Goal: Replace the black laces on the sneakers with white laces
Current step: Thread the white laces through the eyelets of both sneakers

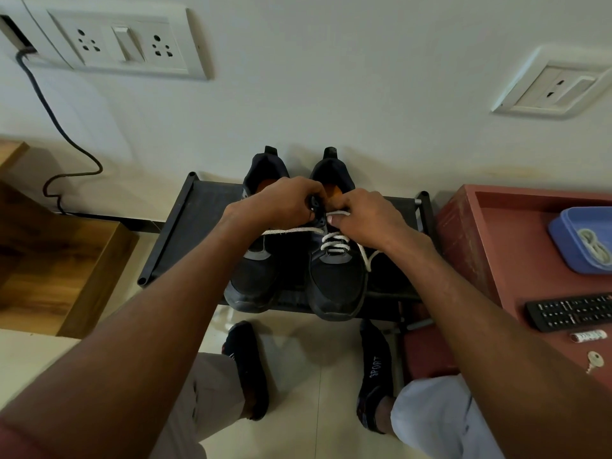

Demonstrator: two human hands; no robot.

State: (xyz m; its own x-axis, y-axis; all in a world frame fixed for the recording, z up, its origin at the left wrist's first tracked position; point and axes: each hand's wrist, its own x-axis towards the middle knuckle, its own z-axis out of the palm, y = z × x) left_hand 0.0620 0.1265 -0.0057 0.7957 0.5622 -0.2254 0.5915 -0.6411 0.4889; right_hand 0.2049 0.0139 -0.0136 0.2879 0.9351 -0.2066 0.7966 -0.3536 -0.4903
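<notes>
Two dark sneakers stand side by side on a black rack (185,226), toes toward me. The right sneaker (337,283) has a white lace (336,243) threaded through its lower eyelets; one loose end trails left across the left sneaker (255,279), the other hangs down to the right. My left hand (284,202) grips the upper eyelet flap of the right sneaker. My right hand (367,217) pinches the white lace near the top eyelets. The left sneaker shows no lace.
A red-brown tray table (496,246) stands at the right with a blue container (583,240) holding a coiled white lace, a remote (573,311) and a key (594,361). Wooden furniture (59,270) stands at the left. My feet in dark socks rest on the floor below the rack.
</notes>
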